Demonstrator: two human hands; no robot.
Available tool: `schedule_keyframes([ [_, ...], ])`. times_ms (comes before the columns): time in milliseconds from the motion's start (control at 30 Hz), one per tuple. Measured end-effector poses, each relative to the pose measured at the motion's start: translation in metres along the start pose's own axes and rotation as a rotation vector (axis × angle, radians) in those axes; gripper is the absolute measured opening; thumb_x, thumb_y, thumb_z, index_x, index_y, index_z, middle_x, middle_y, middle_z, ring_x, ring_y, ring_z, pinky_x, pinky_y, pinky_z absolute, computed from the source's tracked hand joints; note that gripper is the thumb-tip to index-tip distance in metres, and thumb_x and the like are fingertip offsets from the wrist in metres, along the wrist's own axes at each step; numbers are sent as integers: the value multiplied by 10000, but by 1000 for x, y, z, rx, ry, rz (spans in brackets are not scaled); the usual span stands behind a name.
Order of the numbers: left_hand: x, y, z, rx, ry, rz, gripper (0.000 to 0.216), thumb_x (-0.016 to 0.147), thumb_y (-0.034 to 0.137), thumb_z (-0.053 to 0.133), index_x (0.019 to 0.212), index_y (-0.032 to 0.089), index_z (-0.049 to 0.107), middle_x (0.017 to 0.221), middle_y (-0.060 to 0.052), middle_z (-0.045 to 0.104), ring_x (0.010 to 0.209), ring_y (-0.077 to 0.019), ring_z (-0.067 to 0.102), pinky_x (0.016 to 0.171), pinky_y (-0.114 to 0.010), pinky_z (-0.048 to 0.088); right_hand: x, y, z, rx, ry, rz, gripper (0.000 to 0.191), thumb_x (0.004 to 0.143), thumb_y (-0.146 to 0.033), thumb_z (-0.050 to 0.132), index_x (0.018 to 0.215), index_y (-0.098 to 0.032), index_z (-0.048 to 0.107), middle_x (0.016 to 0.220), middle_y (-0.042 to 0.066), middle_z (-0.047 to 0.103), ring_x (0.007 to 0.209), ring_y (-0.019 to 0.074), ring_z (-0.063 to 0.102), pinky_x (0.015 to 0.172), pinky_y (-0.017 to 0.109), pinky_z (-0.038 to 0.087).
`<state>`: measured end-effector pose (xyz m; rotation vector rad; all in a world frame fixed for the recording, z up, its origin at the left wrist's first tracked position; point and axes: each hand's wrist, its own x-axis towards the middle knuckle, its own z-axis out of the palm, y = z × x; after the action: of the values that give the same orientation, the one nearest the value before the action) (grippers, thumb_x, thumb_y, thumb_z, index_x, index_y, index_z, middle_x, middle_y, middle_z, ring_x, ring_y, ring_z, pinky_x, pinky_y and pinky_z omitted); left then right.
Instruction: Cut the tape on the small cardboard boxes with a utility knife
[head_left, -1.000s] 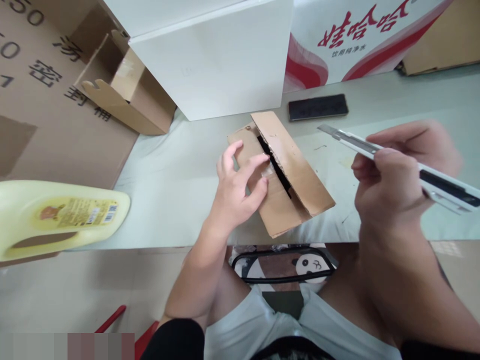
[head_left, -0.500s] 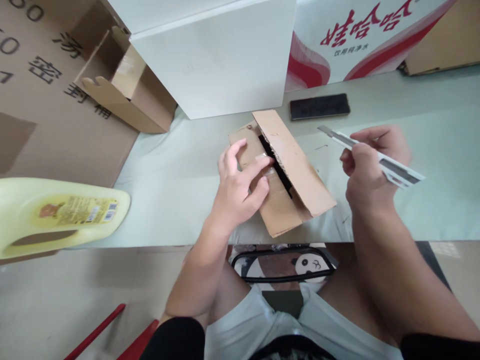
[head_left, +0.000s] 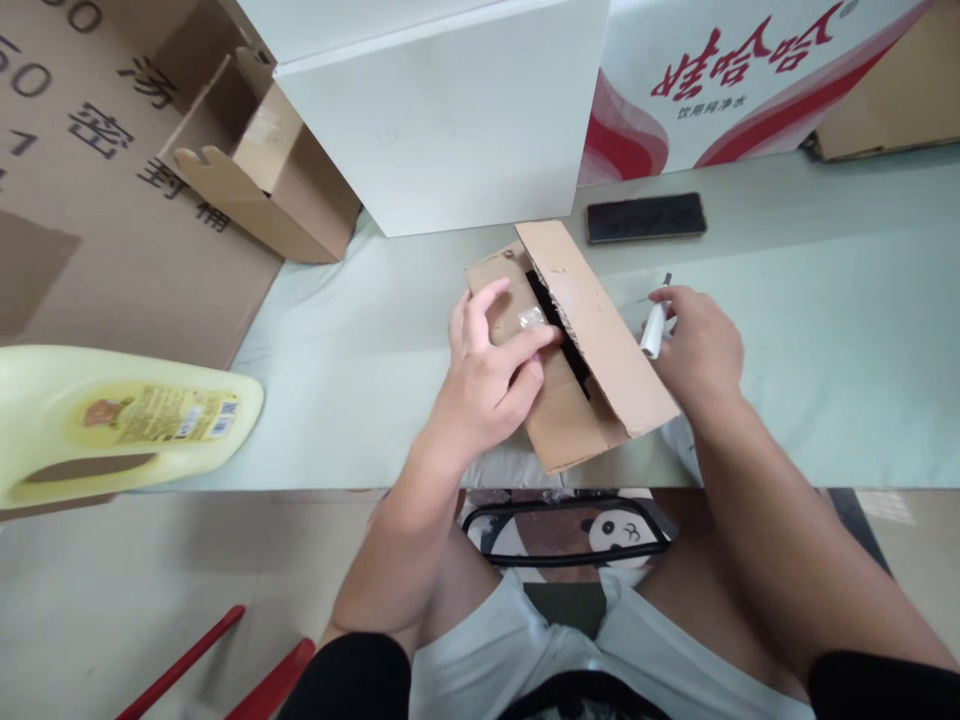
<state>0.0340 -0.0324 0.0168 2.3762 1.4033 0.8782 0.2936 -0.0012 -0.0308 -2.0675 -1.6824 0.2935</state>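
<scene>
A small brown cardboard box [head_left: 577, 440] sits at a slant near the table's front edge, its right flap raised and a dark gap showing along the opening. My left hand [head_left: 491, 375] rests over its left side, holding it, with the index fingertip at the gap and the thumb bent close by. Clear tape [head_left: 531, 318] shows on the left flap. Just right of the box, my right hand [head_left: 701, 345] is closed around a white utility knife [head_left: 655, 328] whose short visible tip points away from me. Some of its fingers are hidden.
Behind the box stand a white carton [head_left: 442, 140] and a black phone [head_left: 646, 218]. An open cardboard carton [head_left: 300, 200] and a yellow jug [head_left: 172, 420] are at left. A red and white carton [head_left: 675, 110] stands at the back right of the table [head_left: 847, 330].
My right hand has moved left to beside the box and turned the knife, which now points away from me. My left hand stays on the box. The view has shifted slightly.
</scene>
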Motion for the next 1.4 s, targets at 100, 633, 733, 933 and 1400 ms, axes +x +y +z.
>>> schedule_keyframes([
  [100,0,0,-1,9,-14,17,315,1012,252,464,1229,317,683,1567,-111,379,1541,-343,353,1273,-664,295,-1,4,4,-13,-62,-8,442,813,-194,550,1224,-247,703,1100,106,741,864,263,632,661,351,397],
  [633,1,0,-9,-75,160,-89,395,987,667,501,1028,277,550,1392,-120,495,1551,-351,322,1271,-622,309,-35,-43,-58,705,-121,-535,468,894,-522,650,1316,-322,614,1273,96,606,1232,302,607,1013,469,563],
  [733,0,0,-9,-109,200,-71,370,984,648,533,1037,282,521,1359,-117,503,1545,-351,321,1264,-618,305,-51,-56,-73,594,-320,-810,720,819,-571,787,1460,-369,529,1493,98,479,1444,347,481,1172,512,493],
  [933,2,-5,-10,-164,235,-80,229,1006,512,509,1030,285,503,1362,-95,521,1559,-333,308,1228,-578,381,-50,-58,-59,548,-247,-804,668,858,-376,753,1479,-321,511,1537,139,434,1468,345,468,1171,547,496],
  [1400,0,-28,-26,-509,220,-417,463,833,215,495,1279,338,504,1151,-13,690,928,-224,725,753,-378,610,-34,-42,-32,796,-95,-488,512,846,-540,722,1266,-262,631,1312,100,680,1266,295,631,1057,473,536],
])
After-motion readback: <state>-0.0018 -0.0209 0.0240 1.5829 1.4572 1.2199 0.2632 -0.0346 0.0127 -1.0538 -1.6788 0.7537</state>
